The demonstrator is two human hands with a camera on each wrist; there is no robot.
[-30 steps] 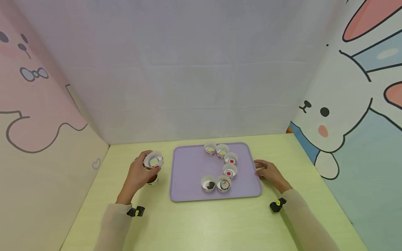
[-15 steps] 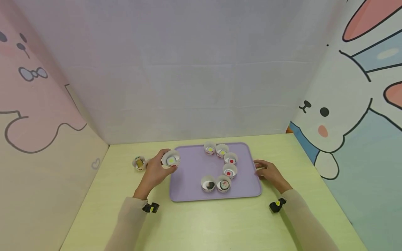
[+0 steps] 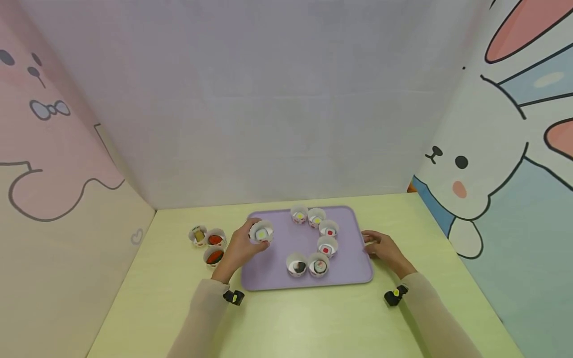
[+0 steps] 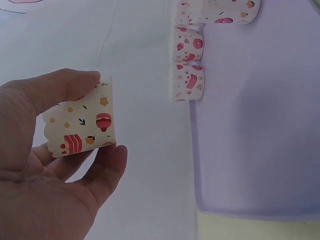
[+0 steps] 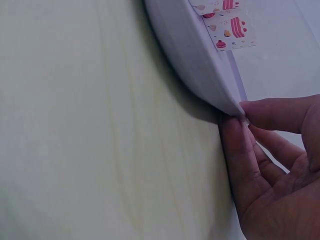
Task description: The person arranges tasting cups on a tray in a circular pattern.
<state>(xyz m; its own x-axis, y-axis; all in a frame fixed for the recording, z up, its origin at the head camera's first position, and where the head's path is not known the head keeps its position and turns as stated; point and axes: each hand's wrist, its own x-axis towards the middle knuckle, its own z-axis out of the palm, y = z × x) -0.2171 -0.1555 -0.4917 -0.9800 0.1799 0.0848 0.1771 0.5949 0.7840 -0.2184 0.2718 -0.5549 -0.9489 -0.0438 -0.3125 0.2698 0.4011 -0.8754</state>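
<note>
In the head view my left hand (image 3: 237,251) holds a white paper baking cup (image 3: 261,231) above the left part of a lilac tray (image 3: 264,271). A small white piece with a yellow top lies in it. The left wrist view shows the thumb and fingers around the cup's printed side (image 4: 82,122). At the tray's right edge, my right hand (image 3: 386,251) pinches the rim (image 5: 227,95) between thumb and finger. Several similar cups stand in a curve on the tray, among them one with a red-topped piece (image 3: 327,247) and one with a dark piece (image 3: 297,265).
Three more cups stand on the pale yellow table (image 3: 286,323) left of the tray: one with a brownish-yellow piece (image 3: 197,235) and two with orange-red pieces (image 3: 216,237). A white cloth wall (image 3: 286,124) rises behind the table, with cartoon-printed walls on both sides.
My left hand has carried the cup rightward from beside the other cups to above the tray, uncovering the cups on the left. The right hand stays at the tray's edge.
</note>
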